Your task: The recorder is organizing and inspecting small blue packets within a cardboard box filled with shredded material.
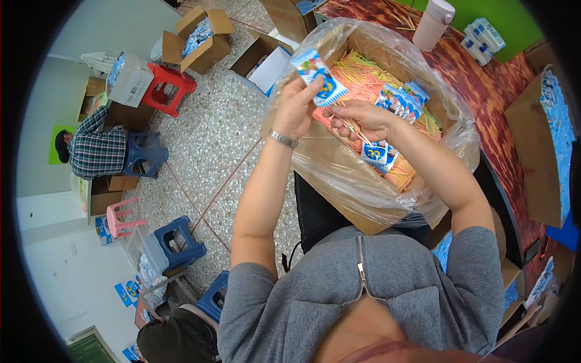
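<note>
My left hand [295, 107], a metal watch on its wrist, pinches a small blue-and-white packet [328, 86] and holds it up over the left side of a box. My right hand [370, 121] is closed around a few thin pale sticks [363, 137], its fingertips close to the packet's lower end. Below both hands is a large cardboard box [327, 160] lined with a clear plastic bag [451, 100]. Pink, yellow and green thin sticks [357, 74] fill it. More blue packets [399, 101] lie on the sticks, and another packet [379, 155] rests under my right hand.
To the right, a red-brown patterned table [463, 85] carries a pink tumbler [433, 25] and a clear plastic pack [483, 41]. A carton of blue packets [535, 145] stands beyond. Leftward are a red stool [164, 88], blue stools [178, 244], open cartons [200, 42] and a seated person [100, 151].
</note>
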A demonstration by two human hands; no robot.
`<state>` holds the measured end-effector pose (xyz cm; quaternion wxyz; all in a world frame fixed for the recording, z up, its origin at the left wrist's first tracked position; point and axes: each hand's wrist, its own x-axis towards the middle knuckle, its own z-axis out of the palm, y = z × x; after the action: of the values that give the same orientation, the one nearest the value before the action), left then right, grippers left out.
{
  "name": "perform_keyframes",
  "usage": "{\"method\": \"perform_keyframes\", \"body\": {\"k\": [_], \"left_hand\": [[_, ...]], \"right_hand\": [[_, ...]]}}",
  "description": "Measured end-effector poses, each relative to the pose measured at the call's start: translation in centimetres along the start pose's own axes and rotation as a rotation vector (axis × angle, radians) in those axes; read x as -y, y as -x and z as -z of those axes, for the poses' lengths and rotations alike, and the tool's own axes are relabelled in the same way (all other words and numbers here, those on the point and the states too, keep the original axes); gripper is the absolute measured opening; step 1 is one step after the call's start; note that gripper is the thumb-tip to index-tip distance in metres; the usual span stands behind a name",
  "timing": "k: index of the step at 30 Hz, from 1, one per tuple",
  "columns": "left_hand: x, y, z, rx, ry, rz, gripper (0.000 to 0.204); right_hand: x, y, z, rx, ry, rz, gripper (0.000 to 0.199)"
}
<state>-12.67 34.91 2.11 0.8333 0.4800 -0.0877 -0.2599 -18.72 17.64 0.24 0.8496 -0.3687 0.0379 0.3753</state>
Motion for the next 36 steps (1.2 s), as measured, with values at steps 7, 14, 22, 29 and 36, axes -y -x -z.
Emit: {"method": "perform_keyframes", "body": {"k": [7,14,22,29,36], "left_hand": [[0.7,0.8,-2.4,-0.242,0.127,-0.210,0.021],[6.3,2.4,-7.2,-0.411,0.379,-0.461,0.025],[4.7,1.4,-9.3,-0.522,0.329,-0.443,0.021],[4.3,0.5,-9.0,-0.543,0.367,-0.479,0.017],[1.3,-0.6,-6.9,-0.248,0.015,-0.415,0.012]], "right_hand": [[-0.2,1.3,1.5,-0.332,-0.171,0.180,0.016],[-1.0,-1.1,-2.2,-0.615,-0.212,0.707,0.016],[-2.4,-0.3,-3.7,-0.501,-0.241,0.906,0.030],[-1.9,0.6,-3.3,-0.253,-0.066,0.787,0.024],[-1.4,3.8,-1.5,-0.121,0.067,0.435,0.020]]}}
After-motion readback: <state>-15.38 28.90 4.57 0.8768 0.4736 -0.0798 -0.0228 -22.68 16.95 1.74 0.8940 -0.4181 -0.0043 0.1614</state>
